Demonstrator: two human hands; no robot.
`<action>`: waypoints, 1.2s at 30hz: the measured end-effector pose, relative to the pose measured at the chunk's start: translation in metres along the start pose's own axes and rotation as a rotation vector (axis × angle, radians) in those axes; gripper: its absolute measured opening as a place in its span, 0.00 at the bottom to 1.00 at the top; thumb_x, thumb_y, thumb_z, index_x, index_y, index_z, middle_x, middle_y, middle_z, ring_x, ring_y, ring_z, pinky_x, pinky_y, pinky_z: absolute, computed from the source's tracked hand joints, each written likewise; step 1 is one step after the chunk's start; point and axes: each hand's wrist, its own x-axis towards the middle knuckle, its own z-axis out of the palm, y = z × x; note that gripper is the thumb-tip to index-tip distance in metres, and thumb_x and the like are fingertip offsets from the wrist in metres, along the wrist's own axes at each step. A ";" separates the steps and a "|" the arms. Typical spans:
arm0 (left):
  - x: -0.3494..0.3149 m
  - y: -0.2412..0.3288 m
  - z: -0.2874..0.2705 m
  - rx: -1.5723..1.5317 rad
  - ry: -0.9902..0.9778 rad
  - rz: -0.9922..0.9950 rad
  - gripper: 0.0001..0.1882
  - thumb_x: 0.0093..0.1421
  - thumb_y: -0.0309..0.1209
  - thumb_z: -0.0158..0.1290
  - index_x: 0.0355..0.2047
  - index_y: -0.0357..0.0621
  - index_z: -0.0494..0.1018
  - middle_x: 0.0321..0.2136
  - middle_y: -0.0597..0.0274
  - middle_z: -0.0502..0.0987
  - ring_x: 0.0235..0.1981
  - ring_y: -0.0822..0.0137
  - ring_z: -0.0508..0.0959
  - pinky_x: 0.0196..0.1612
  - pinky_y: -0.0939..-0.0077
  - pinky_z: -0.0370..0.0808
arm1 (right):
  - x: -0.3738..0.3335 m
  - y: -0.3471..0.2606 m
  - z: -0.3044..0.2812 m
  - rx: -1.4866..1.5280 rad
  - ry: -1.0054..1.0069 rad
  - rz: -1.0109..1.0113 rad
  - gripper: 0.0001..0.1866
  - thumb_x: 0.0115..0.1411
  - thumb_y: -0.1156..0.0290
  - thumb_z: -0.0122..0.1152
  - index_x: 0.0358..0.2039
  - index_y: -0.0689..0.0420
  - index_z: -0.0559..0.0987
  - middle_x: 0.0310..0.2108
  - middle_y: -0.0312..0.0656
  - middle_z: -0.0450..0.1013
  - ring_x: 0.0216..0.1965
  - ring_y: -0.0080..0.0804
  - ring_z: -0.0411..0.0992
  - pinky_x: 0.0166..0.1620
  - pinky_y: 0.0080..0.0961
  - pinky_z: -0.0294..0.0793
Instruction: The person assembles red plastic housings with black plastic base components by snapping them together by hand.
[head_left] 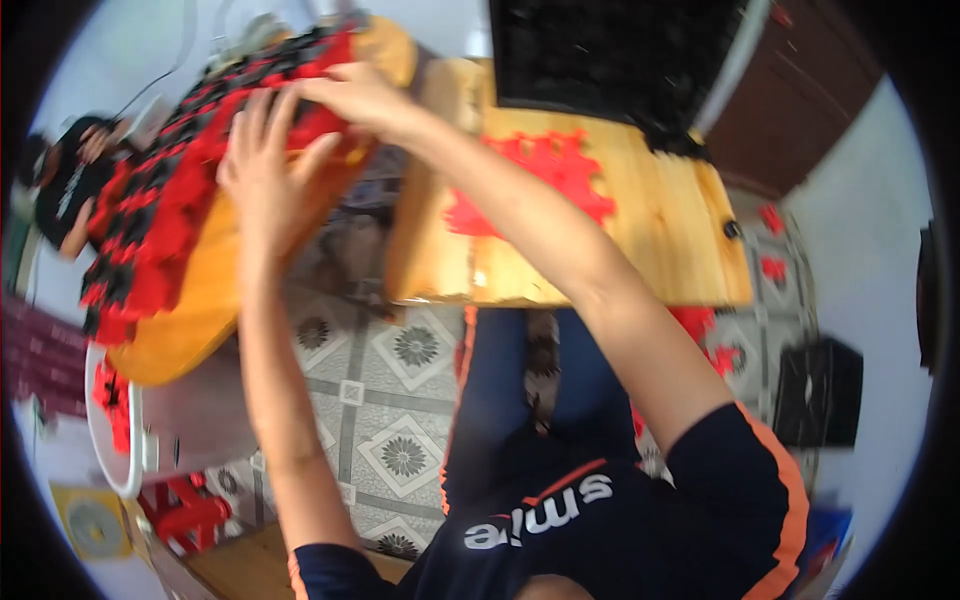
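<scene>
Fingers of the left hand (266, 178) spread, thumb apart, over the red-and-black pieces (170, 238); the right hand (362, 98) is just beside, fingers extended, whether pinching I cannot tell. The pieces lie along the left table (195, 325), probably so its top supports them within reach.

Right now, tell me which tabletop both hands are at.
The orange, round-ended tabletop at left: left hand and right hand are at its red and black pieces. Only the right forearm crosses the paler tabletop.
</scene>
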 end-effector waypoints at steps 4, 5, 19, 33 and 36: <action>0.015 -0.054 0.053 -0.008 0.130 0.005 0.28 0.62 0.43 0.55 0.62 0.66 0.63 0.63 0.54 0.63 0.62 0.46 0.64 0.59 0.57 0.66 | -0.040 0.010 -0.011 0.121 0.307 -0.148 0.28 0.55 0.47 0.61 0.37 0.64 0.79 0.32 0.47 0.78 0.33 0.33 0.77 0.38 0.29 0.75; 0.013 -0.068 0.062 0.040 0.143 -0.007 0.28 0.62 0.43 0.55 0.63 0.67 0.63 0.63 0.54 0.63 0.61 0.45 0.64 0.59 0.56 0.66 | -0.061 0.012 -0.021 0.054 0.397 -0.191 0.25 0.57 0.50 0.60 0.38 0.63 0.79 0.30 0.47 0.78 0.33 0.38 0.78 0.40 0.29 0.74; -0.027 0.164 0.037 -0.463 0.023 0.157 0.31 0.53 0.44 0.63 0.56 0.52 0.70 0.55 0.54 0.68 0.60 0.50 0.63 0.60 0.51 0.56 | -0.211 0.175 -0.383 -1.218 0.697 0.502 0.26 0.59 0.52 0.56 0.56 0.47 0.75 0.60 0.43 0.65 0.58 0.49 0.63 0.55 0.46 0.65; -0.050 0.212 0.115 -0.231 -0.154 0.343 0.37 0.54 0.49 0.60 0.62 0.57 0.63 0.61 0.55 0.65 0.58 0.47 0.67 0.59 0.47 0.57 | -0.295 0.085 -0.246 -0.213 0.457 0.193 0.11 0.63 0.72 0.58 0.43 0.64 0.80 0.36 0.36 0.78 0.36 0.20 0.74 0.44 0.20 0.73; -0.055 0.258 0.059 -0.990 -0.272 -0.107 0.47 0.55 0.44 0.62 0.68 0.49 0.49 0.62 0.48 0.63 0.57 0.47 0.67 0.60 0.51 0.61 | -0.326 0.055 -0.221 -0.649 0.358 -0.264 0.11 0.58 0.71 0.65 0.39 0.62 0.82 0.33 0.40 0.79 0.34 0.25 0.76 0.40 0.22 0.74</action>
